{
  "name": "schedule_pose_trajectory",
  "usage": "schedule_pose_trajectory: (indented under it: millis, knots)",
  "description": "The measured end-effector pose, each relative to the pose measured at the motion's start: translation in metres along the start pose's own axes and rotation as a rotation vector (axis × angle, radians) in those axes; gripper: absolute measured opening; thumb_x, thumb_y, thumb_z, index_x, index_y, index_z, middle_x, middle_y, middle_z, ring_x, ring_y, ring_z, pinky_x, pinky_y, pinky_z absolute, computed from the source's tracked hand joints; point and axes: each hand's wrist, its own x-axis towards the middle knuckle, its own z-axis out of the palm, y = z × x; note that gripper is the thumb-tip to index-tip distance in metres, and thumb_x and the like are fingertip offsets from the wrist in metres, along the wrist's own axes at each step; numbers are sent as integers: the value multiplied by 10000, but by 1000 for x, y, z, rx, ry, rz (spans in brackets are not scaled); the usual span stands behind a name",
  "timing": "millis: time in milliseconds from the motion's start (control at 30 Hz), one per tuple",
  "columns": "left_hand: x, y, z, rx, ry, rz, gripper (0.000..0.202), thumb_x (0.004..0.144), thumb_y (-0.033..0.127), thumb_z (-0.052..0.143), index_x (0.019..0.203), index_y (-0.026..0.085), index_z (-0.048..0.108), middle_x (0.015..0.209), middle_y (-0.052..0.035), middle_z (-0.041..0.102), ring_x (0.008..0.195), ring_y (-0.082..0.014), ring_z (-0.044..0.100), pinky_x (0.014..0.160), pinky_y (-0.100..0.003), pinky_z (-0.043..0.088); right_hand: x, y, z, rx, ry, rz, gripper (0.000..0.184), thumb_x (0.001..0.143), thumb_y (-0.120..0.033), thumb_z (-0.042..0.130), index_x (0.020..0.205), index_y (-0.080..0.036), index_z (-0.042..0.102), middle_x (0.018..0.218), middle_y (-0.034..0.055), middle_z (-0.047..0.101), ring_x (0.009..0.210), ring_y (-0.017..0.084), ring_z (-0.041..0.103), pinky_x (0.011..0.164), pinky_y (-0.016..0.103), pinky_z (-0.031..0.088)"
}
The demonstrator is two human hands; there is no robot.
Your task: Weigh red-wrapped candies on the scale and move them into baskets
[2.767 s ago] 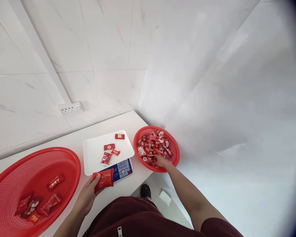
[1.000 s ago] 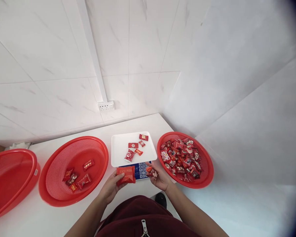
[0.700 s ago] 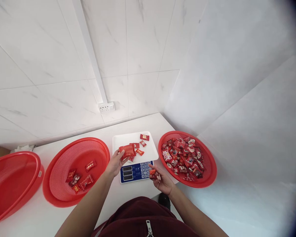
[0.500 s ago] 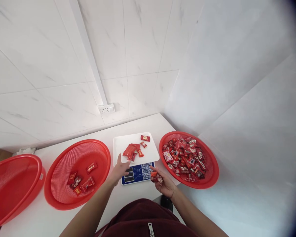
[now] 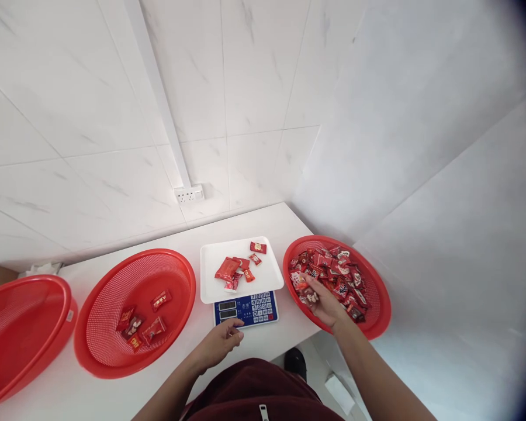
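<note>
A red mesh basket [image 5: 191, 292] holds a few wrapped candies [image 5: 160, 300]. The left hand [image 5: 217, 345] is empty, its fingers [image 5: 233, 327] released, beside the digital scale [image 5: 245, 313]. The scale's white tray [image 5: 210, 280] bears a red pouch [image 5: 227, 268]. The right hand [image 5: 322, 307] sits in a second basket [image 5: 379, 318], fingers [image 5: 309, 295] curled among the candy heap [image 5: 344, 275]; any grasp cannot be confirmed. Candies are light, their wrappers slippery: pinch at the sealed ends.

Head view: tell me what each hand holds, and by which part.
The left hand holds nothing. The right hand rests among wrapped candies in the red basket; whether it grips one cannot be told.
</note>
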Motion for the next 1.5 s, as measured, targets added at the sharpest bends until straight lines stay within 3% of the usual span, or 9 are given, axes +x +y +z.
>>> schedule_pose_trajectory:
  millis: [133,233,367,533,700,1067,1267,1400,1500]
  knots:
    - [2,0,-5,36,-17,-11,504,738,463,567,1135,156,518,868,-42,556,826,-193,543,742,-331,399,15,-29,-35,-493,213,-93,419,690,-381,672,1059,-194,608,1100,108,633,1021,279,586,742,355,510]
    - [1,2,-6,45,-31,-19,528,741,486,549,1146,151,500,887,-37,542,842,-185,536,764,-333,396,31,-38,-30,-823,244,-216,444,667,-296,678,1076,-135,619,1232,172,558,1241,349,411,998,456,339]
    - [-1,6,-8,37,-31,-28,545,739,504,539,1152,152,486,873,-25,523,851,-181,532,777,-330,394,61,-33,25,-1144,137,-424,494,801,-295,542,1271,-147,498,1460,132,311,1368,262,199,1110,402,146]
    - [0,9,-14,-1,37,-32,589,762,490,520,1239,170,389,934,-40,535,873,-177,528,788,-330,405,108,-14,101,-1428,-38,-479,557,854,-416,491,1360,-201,399,1509,80,220,1390,248,120,1095,403,181]
    - [-2,9,-25,-44,110,-44,622,780,496,497,1279,164,330,1033,-85,542,922,-194,546,814,-347,424,133,-6,124,-1611,-15,-386,555,908,-440,380,1409,-214,308,1511,125,190,1383,328,87,1053,548,137]
    - [5,1,-26,29,123,-35,515,799,442,465,1221,151,418,981,-89,593,889,-190,598,780,-338,476,71,52,117,-1614,2,-516,516,922,-436,321,1400,-242,329,1476,126,296,1359,299,213,1045,555,170]
    - [-5,-6,-43,244,329,71,442,820,382,419,1200,164,474,1048,-106,598,949,-221,571,879,-398,438,36,67,92,-1434,35,-718,462,922,-393,339,1330,-198,433,1422,129,386,1320,285,310,1057,525,249]
    - [-28,-32,-65,655,514,150,489,796,354,482,1265,214,485,1286,-111,518,1221,-308,415,1030,-508,293,15,79,71,-1305,53,-825,397,918,-372,359,1228,-187,523,1300,138,510,1226,271,439,1025,500,342]
    - [-41,-65,-84,1093,558,148,534,796,339,495,1323,265,441,1366,-85,473,1270,-311,393,1023,-507,326,6,90,61,-1233,44,-852,374,910,-361,378,1179,-174,558,1221,147,563,1152,262,507,973,467,420]
